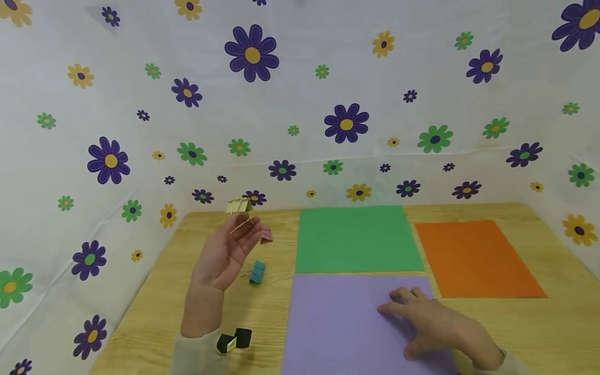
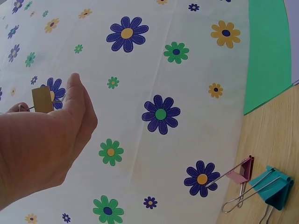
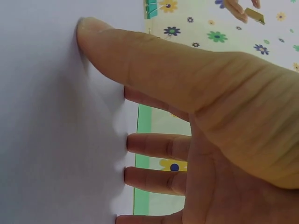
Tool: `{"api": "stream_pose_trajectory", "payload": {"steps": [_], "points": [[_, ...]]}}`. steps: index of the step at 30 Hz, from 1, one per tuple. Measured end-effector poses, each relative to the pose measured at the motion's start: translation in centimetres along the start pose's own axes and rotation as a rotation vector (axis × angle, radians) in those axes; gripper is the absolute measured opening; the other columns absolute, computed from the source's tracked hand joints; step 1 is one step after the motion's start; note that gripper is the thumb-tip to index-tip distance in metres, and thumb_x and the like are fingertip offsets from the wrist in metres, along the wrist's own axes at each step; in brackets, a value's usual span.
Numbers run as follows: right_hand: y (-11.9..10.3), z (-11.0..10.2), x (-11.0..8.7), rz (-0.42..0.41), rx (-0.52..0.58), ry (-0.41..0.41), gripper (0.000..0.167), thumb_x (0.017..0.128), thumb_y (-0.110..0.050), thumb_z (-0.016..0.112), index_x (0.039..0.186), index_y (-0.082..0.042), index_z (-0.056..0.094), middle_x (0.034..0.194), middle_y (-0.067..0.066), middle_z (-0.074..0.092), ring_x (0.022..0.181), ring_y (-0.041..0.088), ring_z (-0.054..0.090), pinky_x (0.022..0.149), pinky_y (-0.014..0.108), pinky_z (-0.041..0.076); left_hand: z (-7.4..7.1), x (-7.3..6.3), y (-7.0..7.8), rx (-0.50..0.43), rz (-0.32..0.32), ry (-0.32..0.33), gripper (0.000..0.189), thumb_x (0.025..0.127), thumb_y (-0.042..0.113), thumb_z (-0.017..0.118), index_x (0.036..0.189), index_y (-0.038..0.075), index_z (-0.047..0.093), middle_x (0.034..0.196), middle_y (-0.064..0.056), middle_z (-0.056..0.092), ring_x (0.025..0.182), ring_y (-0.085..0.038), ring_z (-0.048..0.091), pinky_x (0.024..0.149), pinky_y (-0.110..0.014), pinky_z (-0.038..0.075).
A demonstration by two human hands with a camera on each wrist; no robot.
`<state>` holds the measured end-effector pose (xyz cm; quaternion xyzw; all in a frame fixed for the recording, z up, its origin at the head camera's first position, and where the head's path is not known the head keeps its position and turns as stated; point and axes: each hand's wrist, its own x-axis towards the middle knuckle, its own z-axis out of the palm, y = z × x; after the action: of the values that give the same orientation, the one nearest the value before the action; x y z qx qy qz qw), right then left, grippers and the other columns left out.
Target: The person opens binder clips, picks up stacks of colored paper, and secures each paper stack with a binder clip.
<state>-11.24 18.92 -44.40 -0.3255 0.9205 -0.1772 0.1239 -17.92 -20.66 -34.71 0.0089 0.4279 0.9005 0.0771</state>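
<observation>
Raised over the left part of the table, my left hand (image 1: 224, 260) pinches a gold binder clip (image 1: 239, 205) by its wire handles, the clip's body standing above the fingertips. In the left wrist view the gold clip (image 2: 42, 100) shows between thumb and fingers. My right hand (image 1: 433, 324) has its fingers spread and slightly bent over a purple sheet (image 1: 335, 323), with thumb and fingertips touching the paper in the right wrist view. Beyond the left hand lies a pink binder clip (image 1: 266, 235). A teal binder clip (image 1: 257, 272) lies nearer, to the right of the left wrist.
A black binder clip (image 1: 243, 337) lies beside the left sleeve. Behind the purple sheet lies a green sheet (image 1: 358, 239), with an orange sheet (image 1: 480, 259) to its right. A white flower-printed cloth (image 1: 300, 88) encloses the wooden table (image 1: 154, 312) at the back and sides.
</observation>
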Motion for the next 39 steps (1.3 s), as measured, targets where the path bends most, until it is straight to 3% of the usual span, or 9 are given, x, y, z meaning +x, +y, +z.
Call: {"api": "stream_pose_trajectory", "payload": {"steps": [5,11,18,24,28,33,39], "points": [[0.0,0.1,-0.2,0.029,0.021,0.006,0.076,0.062,-0.029,0.090,0.132,-0.021,0.062,0.137,0.016,0.048,0.117,0.038,0.045,0.077,0.063,0.045,0.3,-0.2,0.0,0.026,0.007,-0.031,0.025,0.104,0.032,0.052,0.113,0.008,0.052,0.111,-0.012,0.065,0.103,-0.022,0.067,0.094,-0.031,0.053],[0.1,0.1,-0.1,0.033,0.021,0.001,0.076,0.063,-0.030,0.090,0.133,-0.022,0.061,0.139,0.016,0.048,0.119,0.039,0.045,0.081,0.066,0.043,-0.1,-0.3,-0.2,-0.016,-0.001,-0.048,0.026,0.104,0.034,0.049,0.115,0.011,0.049,0.110,-0.013,0.069,0.103,-0.022,0.069,0.092,-0.033,0.054],[0.3,-0.1,0.0,-0.009,0.017,0.021,0.077,0.065,-0.030,0.088,0.136,-0.021,0.061,0.143,0.018,0.047,0.126,0.043,0.042,0.091,0.074,0.037,-0.2,-0.3,-0.1,0.054,0.011,0.018,0.027,0.105,0.039,0.045,0.115,0.014,0.048,0.108,-0.009,0.069,0.094,-0.016,0.069,0.088,-0.027,0.055],[0.7,-0.1,0.2,-0.030,0.021,0.035,0.071,0.069,-0.032,0.088,0.134,-0.018,0.062,0.142,0.016,0.049,0.125,0.041,0.044,0.095,0.062,0.042,-0.3,-0.5,0.1,0.088,0.005,0.041,0.028,0.105,0.042,0.045,0.114,0.016,0.050,0.108,-0.007,0.069,0.089,-0.013,0.064,0.084,-0.023,0.054],[1.1,-0.3,0.5,0.000,0.039,0.104,0.058,0.077,-0.029,0.084,0.129,-0.013,0.065,0.135,0.015,0.054,0.120,0.037,0.051,0.096,0.053,0.047,-0.5,-0.5,0.2,0.091,0.003,0.042,0.028,0.104,0.043,0.045,0.111,0.016,0.052,0.108,-0.006,0.069,0.088,-0.012,0.062,0.080,-0.022,0.053],[2.1,-0.6,0.4,0.086,0.043,0.213,0.047,0.081,-0.018,0.081,0.123,-0.004,0.065,0.127,0.017,0.059,0.117,0.038,0.056,0.096,0.053,0.047,-0.5,-0.5,0.3,0.104,0.000,0.038,0.028,0.104,0.045,0.044,0.108,0.019,0.054,0.108,-0.005,0.068,0.087,-0.010,0.061,0.079,-0.021,0.053],[3.0,-0.9,0.2,0.201,0.072,0.226,0.051,0.081,-0.021,0.082,0.124,0.000,0.063,0.128,0.022,0.057,0.119,0.041,0.054,0.097,0.055,0.046,-0.5,-0.5,0.2,0.112,-0.007,0.041,0.030,0.104,0.046,0.043,0.111,0.018,0.051,0.108,-0.005,0.068,0.085,-0.010,0.061,0.078,-0.020,0.052]]}}
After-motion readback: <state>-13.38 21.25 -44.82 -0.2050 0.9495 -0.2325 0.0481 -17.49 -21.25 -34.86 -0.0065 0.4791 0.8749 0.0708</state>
